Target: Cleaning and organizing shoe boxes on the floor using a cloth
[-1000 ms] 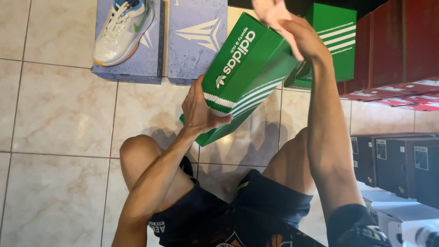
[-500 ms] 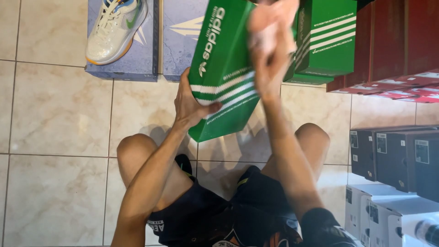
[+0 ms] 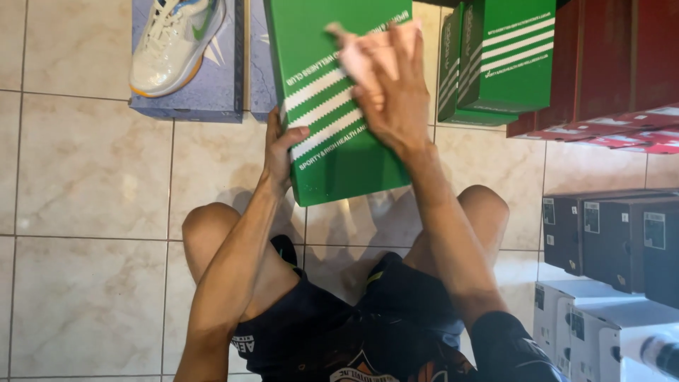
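Observation:
I sit on a tiled floor with my knees apart. A green shoe box (image 3: 332, 166) with white stripes is held up in front of me, its broad face turned to the camera. My left hand (image 3: 278, 152) grips the box's left edge, thumb on the face. My right hand (image 3: 396, 95) presses against the upper middle of that face and clutches a pale pink cloth (image 3: 351, 56), blurred by motion.
A white sneaker (image 3: 173, 42) lies on a blue-grey box (image 3: 212, 99) at the far left. Stacked green boxes (image 3: 506, 64) and red boxes (image 3: 615, 64) stand at the far right. Black boxes (image 3: 615, 233) and white boxes (image 3: 594, 325) line the right side.
The green box has turned from a slant to nearly upright, with its face toward me. My right hand with the cloth has come down from the box's top edge onto the face.

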